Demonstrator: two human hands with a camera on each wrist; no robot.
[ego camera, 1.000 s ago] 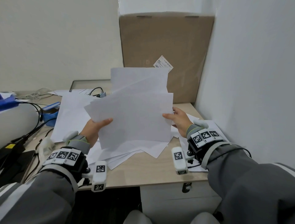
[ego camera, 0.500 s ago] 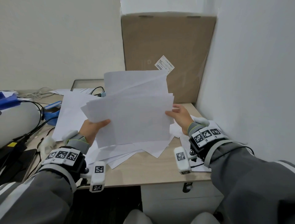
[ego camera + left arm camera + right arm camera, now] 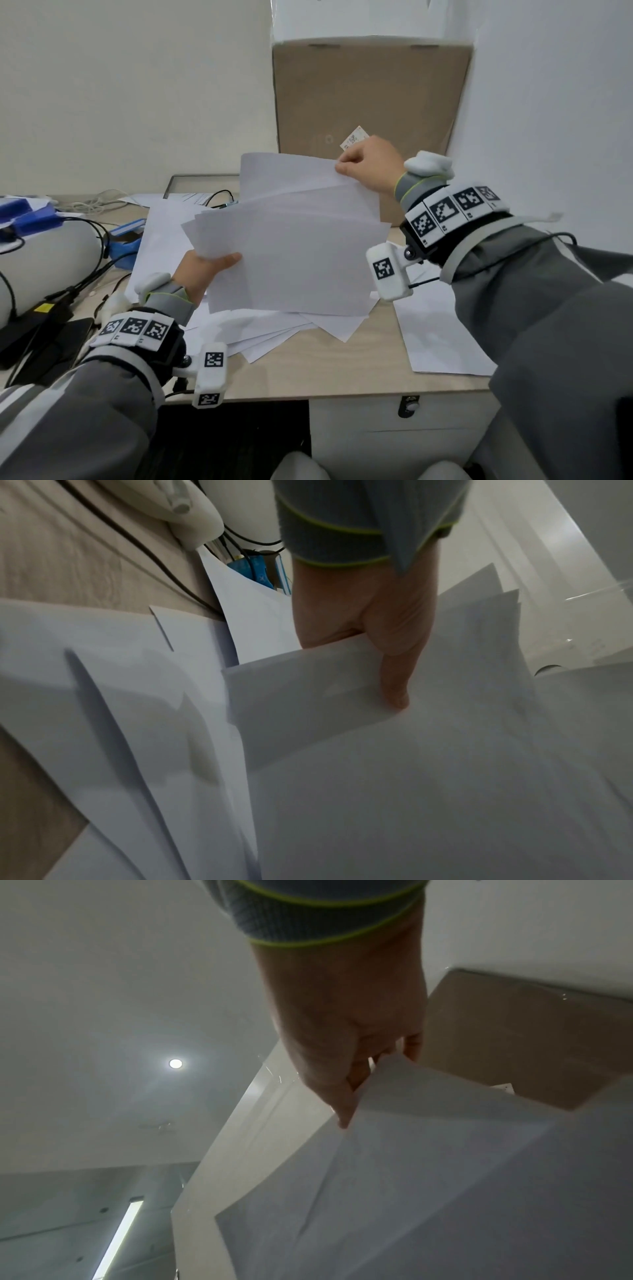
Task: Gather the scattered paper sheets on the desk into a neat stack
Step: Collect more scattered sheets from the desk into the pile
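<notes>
The left hand (image 3: 202, 270) grips the lower left edge of a fanned bundle of white sheets (image 3: 291, 260), thumb (image 3: 394, 680) laid flat across the front sheet and the other fingers hidden behind the paper. The right hand (image 3: 370, 164) pinches the upper right corner of the rearmost sheet in that bundle, thumb and curled fingers closed on it — the corner is raised above the rest of the fan. The bundle is held up in the air in front of the cardboard box (image 3: 370, 102), which stands upright at the back of the desk (image 3: 308, 373). More loose sheets (image 3: 274, 335) lie overlapping on the desk in front of the box, under the held bundle, and a single sheet (image 3: 442, 339) lies flat nearer the front right corner. Left of the box, well apart from it — black cables (image 3: 85, 270), a blue object (image 3: 34, 219) and a pale rounded device (image 3: 44, 260).
</notes>
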